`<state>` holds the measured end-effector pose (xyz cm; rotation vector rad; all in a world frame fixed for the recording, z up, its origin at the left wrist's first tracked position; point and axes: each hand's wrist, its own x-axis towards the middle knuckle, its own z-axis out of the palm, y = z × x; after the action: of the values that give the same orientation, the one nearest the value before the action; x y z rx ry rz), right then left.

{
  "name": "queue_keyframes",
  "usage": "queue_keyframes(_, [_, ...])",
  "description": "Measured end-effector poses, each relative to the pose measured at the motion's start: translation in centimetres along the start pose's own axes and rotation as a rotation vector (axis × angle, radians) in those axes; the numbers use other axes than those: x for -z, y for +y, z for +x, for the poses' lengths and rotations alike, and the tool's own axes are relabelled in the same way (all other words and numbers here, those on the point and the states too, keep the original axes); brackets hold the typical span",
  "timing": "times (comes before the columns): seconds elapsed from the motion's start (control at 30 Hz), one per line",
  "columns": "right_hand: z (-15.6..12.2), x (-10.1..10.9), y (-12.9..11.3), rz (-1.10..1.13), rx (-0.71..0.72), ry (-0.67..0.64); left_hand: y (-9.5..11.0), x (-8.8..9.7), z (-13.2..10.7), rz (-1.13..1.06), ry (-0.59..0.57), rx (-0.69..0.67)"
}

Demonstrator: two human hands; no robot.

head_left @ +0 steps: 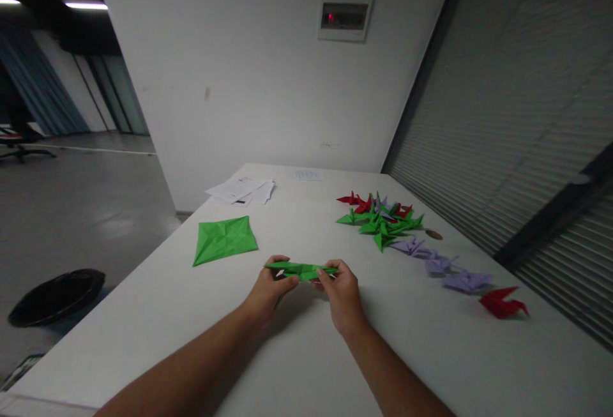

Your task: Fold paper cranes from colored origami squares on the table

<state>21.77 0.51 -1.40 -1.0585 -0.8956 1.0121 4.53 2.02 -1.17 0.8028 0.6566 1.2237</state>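
Note:
A partly folded piece of green origami paper point(302, 271) is held just above the white table point(297, 353). My left hand point(272, 287) pinches its left end between thumb and fingers. At the right end, my right hand point(341, 290) grips it the same way, thumb toward me. Folded layers show along the paper's near edge, with small gaps between them. To the left lies a creased green paper sheet point(225, 240), spread out on the tabletop.
A heap of green, red and purple paper cranes point(383, 222) sits at the right rear. Purple cranes point(440, 265) and a red crane point(502, 303) trail toward me beside the blinds point(517, 117). Printed papers point(242, 189) lie back left. A black bin point(56, 297) stands left of the table.

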Motion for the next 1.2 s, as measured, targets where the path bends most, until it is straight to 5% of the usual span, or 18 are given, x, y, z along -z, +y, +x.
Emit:
queue_keyframes(0.1, [0.4, 0.5, 0.5, -0.185, 0.111, 0.001, -0.3, 0.4, 0.2, 0.104, 0.064, 0.027])
queue_keyframes(0.33, [-0.1, 1.1, -0.5, -0.978, 0.748, -0.181, -0.5, 0.6, 0.5, 0.277, 0.038, -0.003])
queue_keyframes(0.5, [-0.6, 0.7, -1.0, -1.145, 0.977, -0.472, -1.1, 0.7, 0.5, 0.307, -0.079, 0.037])
queue_keyframes(0.63, [-0.5, 0.8, -1.3, -1.186, 1.1, -0.494, -1.2, 0.9, 0.6, 0.335, -0.066, 0.064])
queue_keyframes(0.87, [-0.6, 1.2, -1.6, -1.265, 1.07, -0.566, -0.2, 0.7, 0.5, 0.4, -0.108, 0.169])
queue_keyframes(1.2, [-0.5, 1.3, -1.5, -1.345, 0.752, -0.639, 0.0, 1.2, 0.8, 0.406, -0.295, 0.139])
